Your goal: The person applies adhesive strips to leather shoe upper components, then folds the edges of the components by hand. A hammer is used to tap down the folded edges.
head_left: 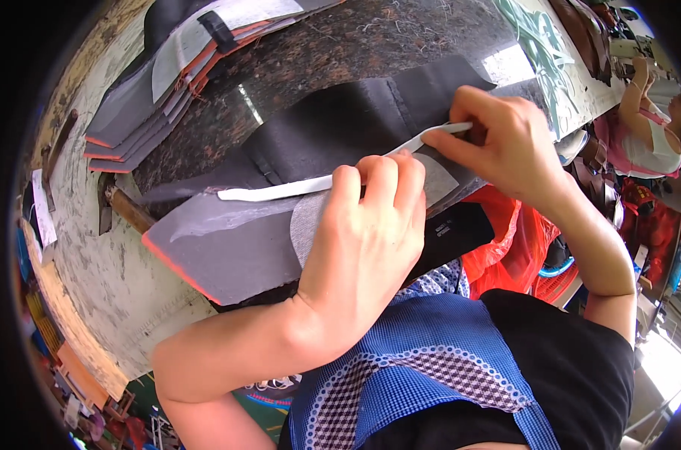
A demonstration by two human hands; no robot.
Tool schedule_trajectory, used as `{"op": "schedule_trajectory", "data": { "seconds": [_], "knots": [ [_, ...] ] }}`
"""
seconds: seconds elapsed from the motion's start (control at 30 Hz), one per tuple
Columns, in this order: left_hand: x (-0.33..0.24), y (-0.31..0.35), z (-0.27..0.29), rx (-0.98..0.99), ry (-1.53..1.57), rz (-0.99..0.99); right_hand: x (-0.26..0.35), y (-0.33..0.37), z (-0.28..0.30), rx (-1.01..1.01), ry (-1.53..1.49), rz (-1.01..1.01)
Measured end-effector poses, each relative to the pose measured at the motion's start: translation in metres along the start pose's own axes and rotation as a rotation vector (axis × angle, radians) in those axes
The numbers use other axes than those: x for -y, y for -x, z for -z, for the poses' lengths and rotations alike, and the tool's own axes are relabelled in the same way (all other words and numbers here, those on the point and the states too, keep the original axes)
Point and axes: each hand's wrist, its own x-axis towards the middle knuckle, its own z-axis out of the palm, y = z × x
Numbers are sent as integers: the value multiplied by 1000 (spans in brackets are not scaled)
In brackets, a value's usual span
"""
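A narrow white strip (280,189) runs along the line where a black leather-like piece (325,124) meets a grey panel (228,240) with an orange edge. The fingers of my left hand (370,225) are curled over the strip near its middle and press it against the piece; their tips are partly hidden. Farther right, my right hand (505,139) pinches the strip's other end between thumb and forefinger, just above the black piece. A light grey fabric patch (304,229) shows on the panel beside my left hand.
Beneath the work lies a dark speckled stone slab (295,67). Stacked grey panels (142,112) with orange edges sit at the far left, near a wooden tool handle (130,211). Pale green cords (539,45) lie far right. A red plastic bag (505,251) hangs nearby; another person (648,127) sits beyond.
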Motion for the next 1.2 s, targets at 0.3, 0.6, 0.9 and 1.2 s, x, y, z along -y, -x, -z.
{"op": "schedule_trajectory", "data": {
  "seconds": [0.3, 0.6, 0.9, 1.2],
  "knots": [
    [-6, -29, -2, -121, 217, 47, -27, 7, -6, -42, -381, -78],
    [13, -64, 2, -171, 309, 3, -27, 39, -20, -294, 42, 322],
    [31, -29, 15, -509, 402, 20, -36, 41, -25, -338, -23, 319],
    [-42, -28, -14, -349, 167, 29, -72, -19, 18, 338, -594, -281]
  ]
}}
